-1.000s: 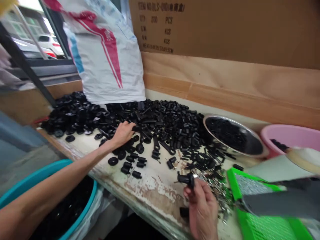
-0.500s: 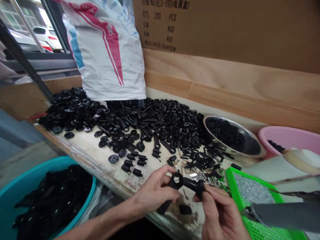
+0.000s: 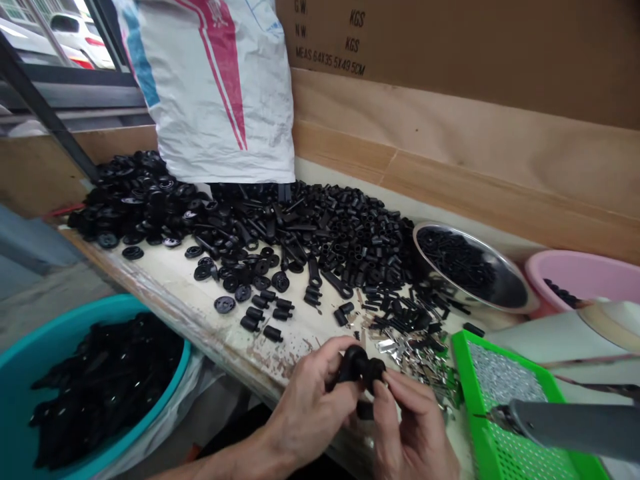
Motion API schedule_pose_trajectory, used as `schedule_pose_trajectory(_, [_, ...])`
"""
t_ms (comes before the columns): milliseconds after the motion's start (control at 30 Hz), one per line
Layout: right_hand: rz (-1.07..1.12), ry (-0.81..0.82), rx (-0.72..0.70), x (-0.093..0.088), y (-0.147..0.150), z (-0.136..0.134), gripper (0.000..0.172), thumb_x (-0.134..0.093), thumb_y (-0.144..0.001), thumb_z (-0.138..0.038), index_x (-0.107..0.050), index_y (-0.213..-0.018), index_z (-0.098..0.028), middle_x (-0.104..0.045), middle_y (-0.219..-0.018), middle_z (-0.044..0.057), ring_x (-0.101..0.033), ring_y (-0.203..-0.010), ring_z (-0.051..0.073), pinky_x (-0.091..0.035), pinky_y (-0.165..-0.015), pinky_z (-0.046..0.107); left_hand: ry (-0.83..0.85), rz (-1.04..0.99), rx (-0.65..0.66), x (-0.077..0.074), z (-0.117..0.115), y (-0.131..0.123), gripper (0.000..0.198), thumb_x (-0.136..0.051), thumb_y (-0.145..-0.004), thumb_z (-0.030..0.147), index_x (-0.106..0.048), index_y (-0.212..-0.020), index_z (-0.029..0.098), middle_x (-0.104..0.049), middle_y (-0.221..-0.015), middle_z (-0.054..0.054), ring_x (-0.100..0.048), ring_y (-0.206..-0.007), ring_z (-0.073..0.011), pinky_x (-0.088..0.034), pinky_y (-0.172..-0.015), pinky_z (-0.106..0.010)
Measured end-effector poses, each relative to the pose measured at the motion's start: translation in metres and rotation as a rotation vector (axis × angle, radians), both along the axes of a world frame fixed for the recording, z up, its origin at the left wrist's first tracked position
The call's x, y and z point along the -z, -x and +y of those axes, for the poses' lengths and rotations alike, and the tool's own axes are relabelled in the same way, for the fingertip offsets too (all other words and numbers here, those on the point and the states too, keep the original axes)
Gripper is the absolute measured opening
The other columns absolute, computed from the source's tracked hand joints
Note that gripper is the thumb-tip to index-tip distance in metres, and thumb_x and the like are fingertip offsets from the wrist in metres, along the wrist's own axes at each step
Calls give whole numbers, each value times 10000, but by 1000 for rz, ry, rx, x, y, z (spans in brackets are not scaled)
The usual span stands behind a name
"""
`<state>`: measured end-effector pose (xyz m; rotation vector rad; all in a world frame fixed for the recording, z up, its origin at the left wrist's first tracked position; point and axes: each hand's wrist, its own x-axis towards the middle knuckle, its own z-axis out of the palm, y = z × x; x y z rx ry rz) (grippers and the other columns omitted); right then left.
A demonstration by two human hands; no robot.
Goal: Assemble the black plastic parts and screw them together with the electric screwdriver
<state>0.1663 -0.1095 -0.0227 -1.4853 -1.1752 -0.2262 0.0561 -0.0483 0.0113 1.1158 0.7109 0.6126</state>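
My left hand [image 3: 305, 400] is closed round a black plastic arm with a ring end [image 3: 351, 363]. Its ring end is up between thumb and fingers. The fingertips of my right hand [image 3: 415, 420] pinch a black knob-like part [image 3: 375, 375] against that end. The two parts meet; how far one sits inside the other is hidden. Just beneath the hands a short black piece [image 3: 365, 410] lies on the table, partly covered. Beyond the hands are black cylinders with pins [image 3: 273, 333], loose ring-ended arms [image 3: 337, 285] and small shiny metal clips [image 3: 400, 347].
Black discs and tubes [image 3: 357, 233] are heaped under a white sack [image 3: 225, 100]. A steel bowl [image 3: 520, 293], a pink basin [image 3: 590, 267], a green basket [image 3: 465, 387] of small metal pieces and a grey power screwdriver [image 3: 560, 423] stand right. A teal tub [image 3: 183, 363] is at left.
My right hand has moved left, bringing the knob-like part up against the ring end. The arm has turned, so the ring's hole no longer faces me. The view has tipped slightly downward.
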Motion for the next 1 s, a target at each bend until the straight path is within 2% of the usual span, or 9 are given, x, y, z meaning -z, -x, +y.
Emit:
schedule_pose_trajectory(133, [4, 11, -20, 5, 3, 2, 86, -626, -832, -146, -652, -909, -172, -682, -874, 50, -645, -786, 134, -493, -700, 222, -71, 66, -35, 1, -5, 2, 402, -508, -830, 172, -531, -1230, 200, -598, -825, 3, -520, -694, -108, -415, -583, -187])
schedule_pose_trajectory(267, [123, -3, -29, 11, 7, 3, 61, -619, -836, -152, -640, -890, -170, -671, -879, 56, -642, -787, 143, -500, -688, 240, -188, 179, -68, 1, -9, 4, 415, -495, -835, 172, -532, -1245, 217, -627, -820, 5, -555, -732, -128, -444, -657, -213])
schedule_pose_trajectory(367, [224, -8, -48, 16, 10, 5, 40, -628, -828, -170, -644, -865, -168, -675, -873, 54, -645, -788, 148, -510, -699, 252, -265, 251, -96, 1, -11, 4, 384, -486, -839, 188, -549, -1217, 199, -627, -784, 3, -563, -709, -132, -453, -655, -217])
schedule_pose_trajectory(467, [295, 49, -38, 19, 10, 4, 130, -637, -831, -238, -662, -936, -165, -695, -873, 62, -655, -779, 165, -520, -679, 260, -328, 283, -106, 2, -10, 3, 393, -480, -841, 194, -545, -1228, 164, -641, -785, -12, -582, -698, -133, -471, -659, -216])
schedule_pose_trajectory(567, [249, 119, -64, 18, 4, 1, 243, -602, -867, -242, -674, -1089, -173, -698, -964, 77, -657, -832, 172, -517, -708, 264, -406, 306, -132, 4, -9, 2, 445, -484, -814, 156, -534, -1256, 148, -666, -796, -17, -610, -688, -129, -494, -673, -208])
schedule_pose_trajectory(667, [118, 146, -205, 16, -9, 0, 317, -636, -848, -198, -660, -1164, -215, -674, -1032, 60, -648, -904, 160, -520, -744, 236, -502, 325, -155, 8, -10, 3, 512, -485, -759, 90, -535, -1266, 139, -702, -902, -37, -656, -779, -138, -515, -740, -199])
schedule_pose_trajectory(800, [-10, 154, -366, 14, -23, 4, 383, -671, -804, -137, -642, -1172, -237, -682, -1008, 44, -662, -881, 164, -547, -741, 248, -637, 311, -203, 18, -12, 1, 538, -469, -753, 55, -520, -1285, 117, -694, -1100, -77, -669, -950, -146, -505, -853, -185])
schedule_pose_trajectory(933, [117, 134, -327, 17, -18, 8, 321, -653, -817, -134, -643, -1121, -236, -667, -997, 44, -648, -900, 165, -550, -748, 260, -783, 258, -328, 26, -12, -1, 480, -446, -790, 61, -540, -1257, 127, -709, -1039, -71, -671, -922, -137, -500, -849, -180])
schedule_pose_trajectory(1000, [172, 150, -335, 18, -14, 9, 319, -640, -829, -133, -636, -1129, -241, -657, -965, 34, -646, -886, 152, -549, -725, 235, -740, 249, -289, 28, -11, 1, 469, -448, -782, 61, -559, -1231, 140, -708, -999, -57, -665, -892, -141, -499, -836, -190])
